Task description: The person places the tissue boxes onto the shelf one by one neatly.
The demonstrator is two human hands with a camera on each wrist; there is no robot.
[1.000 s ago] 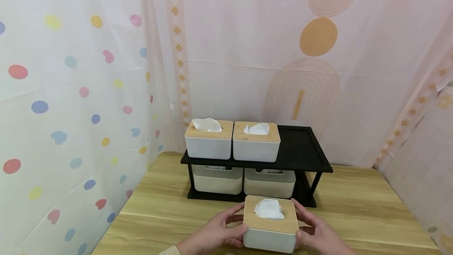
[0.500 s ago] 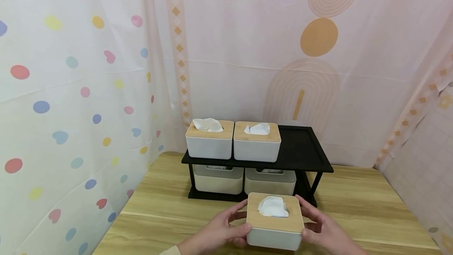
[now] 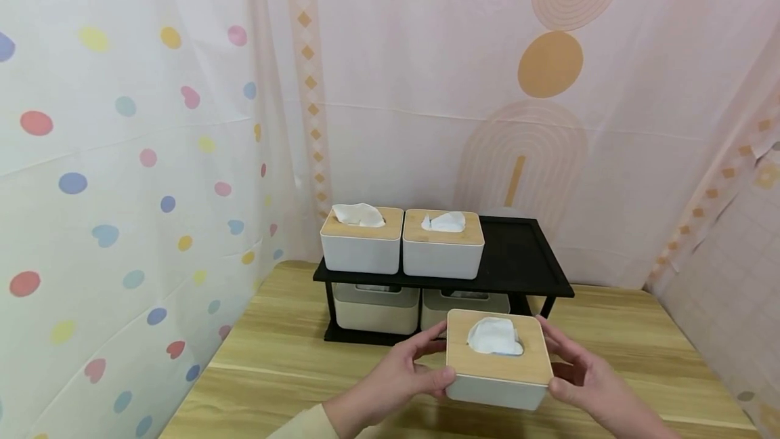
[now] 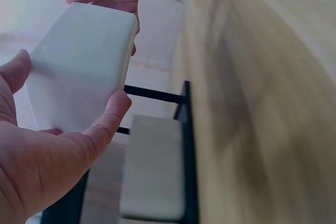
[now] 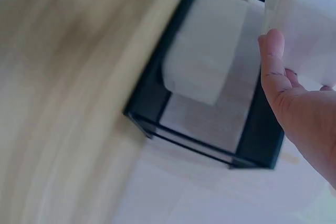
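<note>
A white tissue box (image 3: 496, 391) with a bamboo-look lid and a tuft of tissue poking out is held up in front of the black two-tier rack (image 3: 518, 256). My left hand (image 3: 402, 374) grips its left end, thumb on the front and fingers along the side. At the other end my right hand (image 3: 588, 378) grips it the same way. The left wrist view shows the box (image 4: 84, 66) clear of the table between both hands. In the right wrist view, my right hand (image 5: 294, 93) holds the box's edge beside the rack (image 5: 157, 98).
Two similar tissue boxes, one at the left (image 3: 361, 249) and one beside it (image 3: 443, 253), stand on the rack's upper tier, with bare shelf to their right. Grey-lidded boxes (image 3: 376, 310) sit on the lower tier. Curtains (image 3: 390, 87) hang behind the wooden table (image 3: 274, 358).
Both hands have lifted the tissue box and carried it right and toward the rack; it now overlaps the lower right box in the head view. The boxes on the rack stay put.
</note>
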